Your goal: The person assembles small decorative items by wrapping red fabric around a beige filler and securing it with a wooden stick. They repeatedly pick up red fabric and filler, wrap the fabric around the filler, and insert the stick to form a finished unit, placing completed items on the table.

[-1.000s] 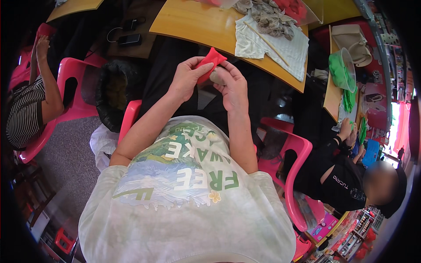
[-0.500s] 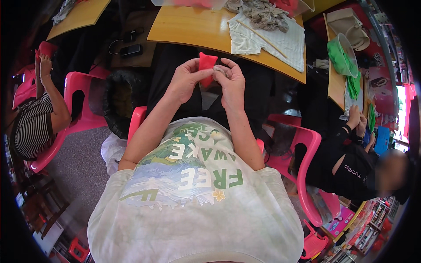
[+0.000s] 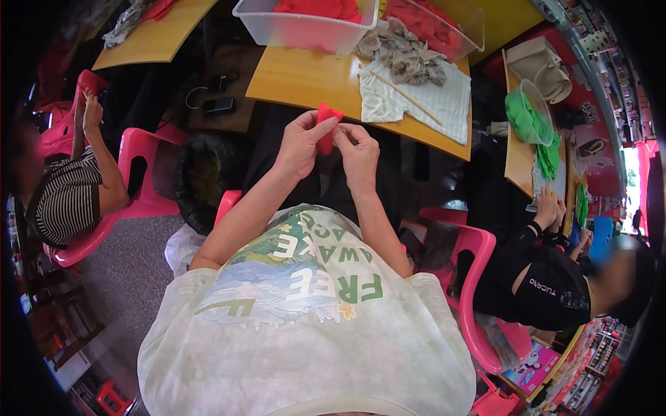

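A small red cloth piece point(image 3: 325, 142) is held up above my lap, just short of the table edge. My left hand point(image 3: 300, 147) is closed on it, thumb across the front and fingers behind. My right hand point(image 3: 358, 154) meets the cloth's right edge with thumb and forefinger pinched together. What lies inside that pinch is too small to make out. The lower end of the red piece hangs between both hands.
On the yellow table point(image 3: 291, 80) stand a clear bin point(image 3: 305, 36) of red pieces, a heap of grey cloth point(image 3: 406, 52) and a thin stick point(image 3: 409, 99) on white cloth. A black-lined bin point(image 3: 201, 184) is left. Co-workers sit on pink chairs both sides.
Both hands have come slightly lower in the view, with the red piece tilted differently. My right fingers have drawn together into a tighter pinch. More of the table now shows.
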`<move>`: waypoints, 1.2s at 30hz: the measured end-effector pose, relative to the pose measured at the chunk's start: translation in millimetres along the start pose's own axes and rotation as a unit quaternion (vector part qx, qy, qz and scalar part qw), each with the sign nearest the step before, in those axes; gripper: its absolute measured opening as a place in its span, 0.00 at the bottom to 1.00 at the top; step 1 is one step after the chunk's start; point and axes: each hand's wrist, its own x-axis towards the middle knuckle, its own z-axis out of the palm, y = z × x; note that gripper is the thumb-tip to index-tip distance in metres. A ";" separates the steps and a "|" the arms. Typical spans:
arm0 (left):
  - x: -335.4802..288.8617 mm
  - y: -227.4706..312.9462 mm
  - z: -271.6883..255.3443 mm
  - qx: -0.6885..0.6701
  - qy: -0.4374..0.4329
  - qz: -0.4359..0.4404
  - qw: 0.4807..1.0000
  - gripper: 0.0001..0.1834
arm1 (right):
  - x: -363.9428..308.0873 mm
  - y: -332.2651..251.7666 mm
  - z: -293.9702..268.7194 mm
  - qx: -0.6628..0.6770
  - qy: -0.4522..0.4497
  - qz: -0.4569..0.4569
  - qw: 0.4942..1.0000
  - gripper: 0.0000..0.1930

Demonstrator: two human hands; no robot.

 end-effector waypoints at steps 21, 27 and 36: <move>9.8 3.6 12.3 -0.060 0.022 -0.098 0.993 0.09 | 9.8 -28.0 -16.4 -0.085 0.033 -0.068 0.994 0.16; 21.9 12.3 7.4 -0.097 0.033 -0.116 0.988 0.09 | 20.4 -20.1 -19.2 -0.048 -0.071 -0.011 0.996 0.09; 32.3 6.1 -0.9 -0.078 0.034 -0.080 0.993 0.08 | 39.4 -19.3 -16.4 -0.262 -0.091 -0.208 0.938 0.08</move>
